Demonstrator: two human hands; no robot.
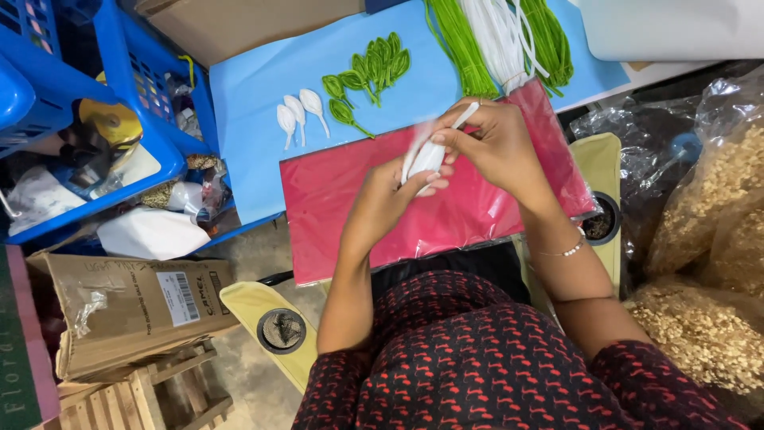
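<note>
Hands, left point(387, 201) and right point(497, 143), pinch a smooth white petal-shaped piece point(428, 156) above glossy pink sheet point(350, 215).

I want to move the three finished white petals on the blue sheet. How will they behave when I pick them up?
The white petals look thin and small, so probably very light and easily blown or scattered. Each has a slim stem, likely bendable, so lifting by it may make the petal droop. They lie flat on the blue sheet, so rolling seems unlikely.
</note>
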